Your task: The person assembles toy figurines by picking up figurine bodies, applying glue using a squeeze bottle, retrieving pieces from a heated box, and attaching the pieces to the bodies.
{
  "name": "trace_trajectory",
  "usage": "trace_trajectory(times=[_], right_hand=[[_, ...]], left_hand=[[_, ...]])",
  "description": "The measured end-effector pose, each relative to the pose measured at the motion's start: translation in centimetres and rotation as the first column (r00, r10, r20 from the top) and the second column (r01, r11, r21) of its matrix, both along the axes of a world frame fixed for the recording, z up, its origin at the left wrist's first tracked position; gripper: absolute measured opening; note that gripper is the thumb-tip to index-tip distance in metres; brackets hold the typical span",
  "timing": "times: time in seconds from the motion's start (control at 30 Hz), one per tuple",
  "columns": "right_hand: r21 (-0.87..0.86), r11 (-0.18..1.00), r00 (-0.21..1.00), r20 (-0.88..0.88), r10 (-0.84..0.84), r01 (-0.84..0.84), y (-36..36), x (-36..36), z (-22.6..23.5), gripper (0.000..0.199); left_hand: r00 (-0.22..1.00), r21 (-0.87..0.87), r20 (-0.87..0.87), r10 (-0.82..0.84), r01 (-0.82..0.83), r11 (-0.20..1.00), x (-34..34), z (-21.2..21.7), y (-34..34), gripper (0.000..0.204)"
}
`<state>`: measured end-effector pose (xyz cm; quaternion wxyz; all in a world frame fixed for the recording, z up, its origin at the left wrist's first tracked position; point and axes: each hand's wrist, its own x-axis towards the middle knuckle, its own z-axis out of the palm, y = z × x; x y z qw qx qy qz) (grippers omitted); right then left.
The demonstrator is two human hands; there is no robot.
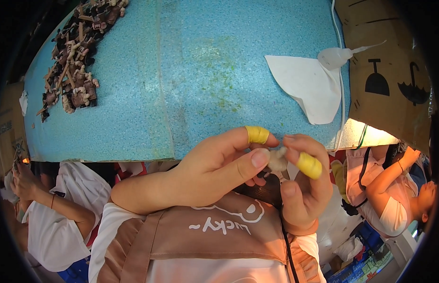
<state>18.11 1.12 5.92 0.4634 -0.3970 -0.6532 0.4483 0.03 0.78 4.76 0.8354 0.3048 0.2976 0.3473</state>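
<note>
In front of my chest, near the table's edge, I hold a small figurine point(277, 161). Its upper part is pale cream, and something dark shows beneath it. The thumb and index finger of my left hand point(215, 162) pinch it from the left. Curled around its right side is my right hand point(306, 181), with bent fingertips against it and the thumb lower and apart. Yellow tape wraps one finger on each hand. My fingers cover much of the figurine, so its full shape is hidden.
Many brown and cream figurines point(78, 70) with wooden sticks lie heaped on the blue table point(130, 94) at far left. A white squeeze bottle point(335, 57) with a thin nozzle lies on a white cloth point(309, 87). Cardboard boxes point(380, 52) flank the table. People sit at both sides.
</note>
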Motion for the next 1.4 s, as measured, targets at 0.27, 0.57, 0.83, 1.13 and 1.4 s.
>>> trace_trajectory(times=[0.27,0.57,0.83,1.13,1.4], right_hand=[[-0.27,0.962,0.997,-0.075,0.016,-0.036,0.2,1.0,-0.7,0.018],[-0.298,0.946,0.966,-0.252,0.052,-0.128,0.1,0.8,-1.1,0.018],[0.012,0.992,0.965,0.233,0.119,-0.126,-0.3,0.9,-0.8,0.082],[-0.164,0.968,0.978,-0.124,0.17,-0.19,-0.4,0.8,-1.5,0.069],[-0.407,0.892,0.971,-0.207,0.118,-0.195,-1.0,0.3,-0.6,0.073]], left_hand=[[0.976,0.092,-0.169,-0.14,0.157,0.983,-0.1,0.6,0.0,0.062],[0.999,0.125,0.036,-0.003,-0.001,0.992,0.3,0.4,-0.4,0.054],[0.986,-0.102,0.137,0.09,-0.077,0.992,0.8,0.8,0.1,0.058],[0.999,0.138,-0.043,0.004,0.002,0.99,-0.2,0.6,-0.4,0.074],[0.995,0.26,-0.019,0.098,-0.09,0.961,0.2,-0.5,-0.7,0.073]])
